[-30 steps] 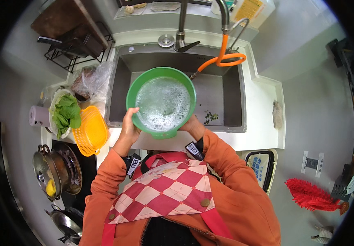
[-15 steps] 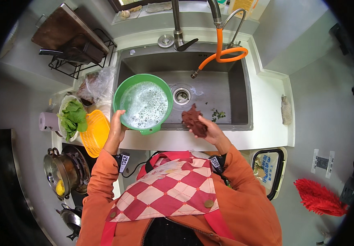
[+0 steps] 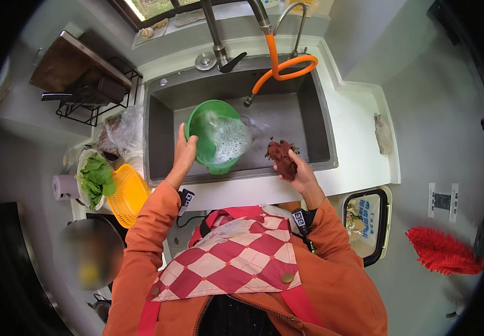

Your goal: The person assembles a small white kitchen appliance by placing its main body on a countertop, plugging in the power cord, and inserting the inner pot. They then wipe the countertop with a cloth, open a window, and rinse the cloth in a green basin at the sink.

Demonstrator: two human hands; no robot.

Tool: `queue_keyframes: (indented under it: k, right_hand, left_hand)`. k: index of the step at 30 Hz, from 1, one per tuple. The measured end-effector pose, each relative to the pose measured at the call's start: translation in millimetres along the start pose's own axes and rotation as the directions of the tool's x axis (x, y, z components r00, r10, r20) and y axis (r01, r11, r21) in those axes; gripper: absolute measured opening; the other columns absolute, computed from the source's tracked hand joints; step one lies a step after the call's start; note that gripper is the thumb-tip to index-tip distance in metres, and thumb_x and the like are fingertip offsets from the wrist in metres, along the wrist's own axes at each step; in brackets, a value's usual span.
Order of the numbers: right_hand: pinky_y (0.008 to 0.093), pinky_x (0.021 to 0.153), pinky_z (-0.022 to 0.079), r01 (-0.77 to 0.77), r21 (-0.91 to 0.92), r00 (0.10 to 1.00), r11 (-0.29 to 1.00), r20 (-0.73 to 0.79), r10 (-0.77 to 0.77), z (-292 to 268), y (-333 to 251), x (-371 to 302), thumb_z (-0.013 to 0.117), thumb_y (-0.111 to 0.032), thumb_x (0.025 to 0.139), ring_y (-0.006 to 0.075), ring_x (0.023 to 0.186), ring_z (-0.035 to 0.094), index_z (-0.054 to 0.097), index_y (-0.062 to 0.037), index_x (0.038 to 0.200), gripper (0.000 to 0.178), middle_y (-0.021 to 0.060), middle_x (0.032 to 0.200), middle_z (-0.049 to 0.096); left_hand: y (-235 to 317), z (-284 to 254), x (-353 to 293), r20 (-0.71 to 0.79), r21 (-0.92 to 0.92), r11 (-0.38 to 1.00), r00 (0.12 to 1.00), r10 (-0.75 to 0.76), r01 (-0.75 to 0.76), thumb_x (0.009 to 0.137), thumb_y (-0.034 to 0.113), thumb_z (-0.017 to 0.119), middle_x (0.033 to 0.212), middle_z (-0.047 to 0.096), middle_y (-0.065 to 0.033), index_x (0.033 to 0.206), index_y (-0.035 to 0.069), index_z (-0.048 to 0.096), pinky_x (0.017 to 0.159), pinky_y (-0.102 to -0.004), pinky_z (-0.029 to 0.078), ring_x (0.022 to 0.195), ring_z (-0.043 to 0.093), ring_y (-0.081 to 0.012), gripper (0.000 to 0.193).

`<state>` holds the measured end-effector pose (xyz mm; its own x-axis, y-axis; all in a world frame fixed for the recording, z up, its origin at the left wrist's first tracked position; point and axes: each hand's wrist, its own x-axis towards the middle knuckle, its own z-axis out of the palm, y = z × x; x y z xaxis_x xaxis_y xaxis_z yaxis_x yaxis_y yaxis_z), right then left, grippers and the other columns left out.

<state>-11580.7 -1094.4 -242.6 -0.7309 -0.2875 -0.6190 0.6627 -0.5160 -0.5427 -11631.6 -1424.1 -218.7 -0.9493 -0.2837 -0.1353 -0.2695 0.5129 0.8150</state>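
Note:
My left hand point(image 3: 186, 150) grips the left rim of a green basin point(image 3: 204, 144), which tilts to the right inside the grey sink point(image 3: 163, 112). Foamy, soapy water point(image 3: 230, 137) has gathered on the basin's right side and appears to run over that rim. The drain is hidden behind the basin. Over the sink's front right part, my right hand point(image 3: 300, 175) is closed round a crumpled brown cloth point(image 3: 282, 159). Some green scraps show just behind the cloth.
An orange hose point(image 3: 272, 70) hangs from the faucet point(image 3: 218, 47) over the sink. To the left are a yellow plastic basket point(image 3: 130, 193), leafy greens point(image 3: 96, 179), a plastic bag point(image 3: 125, 131) and a rack with cutting boards point(image 3: 79, 67). A bin point(image 3: 368, 224) stands at right.
My left hand has tipped the green basin from level to tilted rightward, and the foamy water has shifted to its right side. The cloth stays in my right hand. The whole view has turned slightly.

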Motion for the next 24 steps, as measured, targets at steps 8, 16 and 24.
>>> queue_keyframes:
  k: [8, 16, 24]
  right_hand:
    - [0.0295, 0.054, 0.052, 0.084, -0.037, 0.995, 0.996, -0.050, -0.086, -14, -4, -9, 0.046, -0.035, 0.094, 0.0178, 0.079, 0.064, 0.053, -0.0065, 0.117, 0.037, 0.0094, 0.100, 0.064]
    - [0.0291, 0.052, 0.051, 0.102, -0.089, 0.992, 0.991, -0.062, -0.108, -8, -8, -5, 0.048, -0.032, 0.094, 0.0180, 0.077, 0.064, 0.053, -0.0061, 0.116, 0.035, 0.0088, 0.098, 0.064]
    - [0.0300, 0.052, 0.049, 0.045, -0.219, 0.998, 0.975, -0.037, -0.055, 10, -17, 0, 0.051, -0.038, 0.092, 0.0159, 0.077, 0.063, 0.054, -0.0073, 0.115, 0.038, 0.0048, 0.097, 0.063]
  left_hand:
    - [53, 12, -11, 0.048, 0.692, 0.570, 0.816, 0.576, -0.443, 0.067, 0.006, 0.067, 0.122, 0.043, -0.0183, 0.140, 0.016, 0.030, 0.088, -0.0439, 0.041, 0.112, 0.045, -0.0349, 0.082]
    - [40, -36, 8, 0.116, 0.836, 0.291, 0.669, 0.734, -0.465, 0.066, -0.001, 0.060, 0.122, 0.045, -0.0166, 0.137, 0.015, 0.036, 0.089, -0.0419, 0.040, 0.112, 0.046, -0.0336, 0.077]
    - [1, -54, 10, -0.250, 0.321, 0.941, 0.949, 0.193, -0.107, 0.083, 0.019, 0.050, 0.120, 0.046, -0.0213, 0.136, 0.013, 0.033, 0.091, -0.0465, 0.042, 0.110, 0.048, -0.0385, 0.056]
